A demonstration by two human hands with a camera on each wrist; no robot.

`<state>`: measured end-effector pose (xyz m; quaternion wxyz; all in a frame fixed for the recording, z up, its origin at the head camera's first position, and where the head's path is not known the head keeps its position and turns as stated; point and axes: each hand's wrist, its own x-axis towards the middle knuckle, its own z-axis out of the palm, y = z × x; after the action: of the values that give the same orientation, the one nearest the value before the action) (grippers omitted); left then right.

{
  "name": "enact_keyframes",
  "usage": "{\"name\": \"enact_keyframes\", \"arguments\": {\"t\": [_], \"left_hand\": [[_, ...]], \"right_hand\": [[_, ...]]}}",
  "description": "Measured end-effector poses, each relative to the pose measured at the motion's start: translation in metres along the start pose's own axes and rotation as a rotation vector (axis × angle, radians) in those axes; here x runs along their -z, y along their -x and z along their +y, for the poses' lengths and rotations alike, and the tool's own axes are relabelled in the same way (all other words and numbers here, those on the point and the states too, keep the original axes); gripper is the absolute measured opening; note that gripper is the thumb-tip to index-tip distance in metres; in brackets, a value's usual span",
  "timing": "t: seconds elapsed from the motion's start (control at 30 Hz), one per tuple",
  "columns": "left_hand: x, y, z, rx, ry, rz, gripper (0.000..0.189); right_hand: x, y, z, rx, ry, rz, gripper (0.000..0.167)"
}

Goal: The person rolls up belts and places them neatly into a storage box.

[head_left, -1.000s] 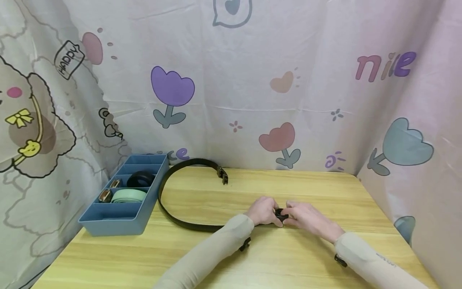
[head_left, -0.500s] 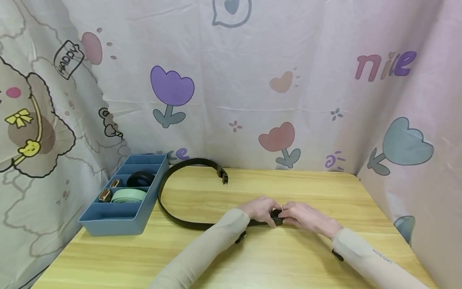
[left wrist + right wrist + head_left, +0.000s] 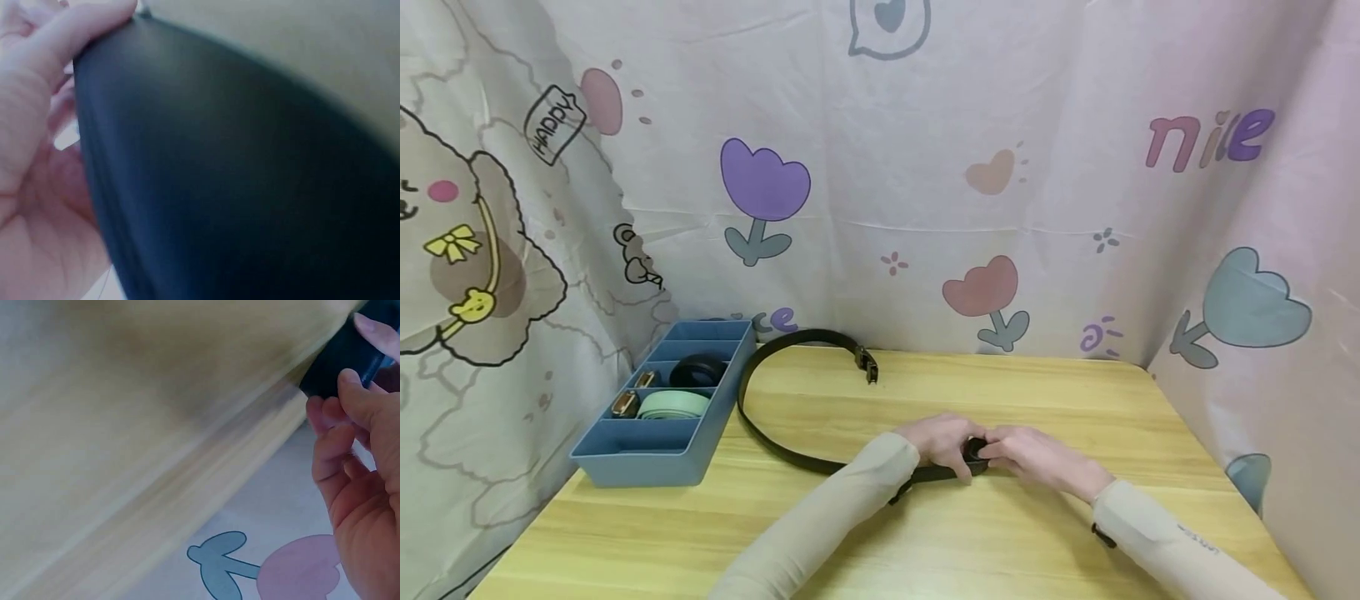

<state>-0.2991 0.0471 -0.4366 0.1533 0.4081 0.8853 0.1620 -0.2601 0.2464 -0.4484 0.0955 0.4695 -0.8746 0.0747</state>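
A long black belt (image 3: pixel 797 457) lies in a wide curve on the wooden table, standing on its edge. Its metal buckle (image 3: pixel 867 363) is at the far end, near the table's back edge. The near end is wound into a small coil (image 3: pixel 976 458) between both hands. My left hand (image 3: pixel 946 442) holds the coil's left side, thumb in front. In the left wrist view the strap (image 3: pixel 237 156) fills most of the picture beside thumb and palm. My right hand (image 3: pixel 1037 454) pinches the coil's right side; the right wrist view shows thumb and curled fingers on the dark strap (image 3: pixel 344 359).
At the left a blue divided tray (image 3: pixel 647 479) holds a rolled black belt (image 3: pixel 697 372), a rolled mint-green belt (image 3: pixel 673 405) and metal buckles (image 3: pixel 625 405). A printed curtain (image 3: pixel 880 167) hangs directly behind the table (image 3: pixel 1075 542).
The coil and both hands have shifted slightly left along the belt, and more of the coil shows between them. The tray stays put; the head view has turned a little.
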Motion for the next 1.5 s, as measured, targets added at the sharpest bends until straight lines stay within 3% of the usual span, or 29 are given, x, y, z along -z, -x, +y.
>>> {"name": "enact_keyframes", "arguments": {"t": [0.2, 0.33, 0.47, 0.57, 0.67, 0.77, 0.87, 1.07, 1.13, 1.3, 1.43, 1.5], "left_hand": [[0.001, -0.001, 0.004, -0.024, -0.185, 0.081, 0.03], [-0.001, 0.002, 0.004, -0.002, -0.26, 0.108, 0.032], [0.003, 0.006, 0.001, -0.037, -0.143, 0.033, 0.045], [0.006, 0.007, 0.001, -0.049, -0.084, 0.0, 0.044], [0.006, 0.006, 0.003, -0.039, -0.147, 0.047, 0.029], [0.003, 0.007, 0.002, -0.019, -0.225, 0.101, 0.031], [0.001, 0.009, 0.0, -0.02, -0.257, 0.109, 0.033], [0.004, 0.014, -0.006, -0.074, -0.139, 0.009, 0.046], [0.004, 0.015, -0.006, -0.072, -0.112, 0.006, 0.042], [0.0, 0.019, 0.0, -0.019, -0.191, 0.103, 0.024], [-0.006, 0.024, 0.002, 0.007, -0.248, 0.203, 0.033], [-0.007, 0.027, 0.0, -0.001, -0.252, 0.213, 0.034]], "right_hand": [[-0.001, -0.004, -0.007, -0.049, -0.019, -0.03, 0.004], [-0.004, -0.004, -0.008, -0.054, -0.066, -0.024, 0.004], [-0.002, -0.003, -0.004, 0.004, -0.066, -0.014, 0.015], [0.001, -0.004, -0.003, -0.001, -0.053, -0.035, 0.009], [0.003, -0.007, -0.008, -0.07, -0.045, -0.052, 0.004], [0.002, -0.01, -0.012, -0.106, -0.038, -0.045, 0.008], [-0.001, -0.011, -0.013, -0.091, -0.034, -0.029, 0.008], [0.001, -0.01, -0.01, -0.036, -0.017, -0.041, 0.002], [0.003, -0.01, -0.01, -0.036, -0.013, -0.056, 0.002], [0.002, -0.016, -0.019, -0.072, 0.006, -0.057, 0.007], [-0.003, -0.025, -0.028, -0.091, -0.059, -0.035, 0.013], [-0.004, -0.029, -0.029, -0.094, -0.1, -0.037, 0.013]]}}
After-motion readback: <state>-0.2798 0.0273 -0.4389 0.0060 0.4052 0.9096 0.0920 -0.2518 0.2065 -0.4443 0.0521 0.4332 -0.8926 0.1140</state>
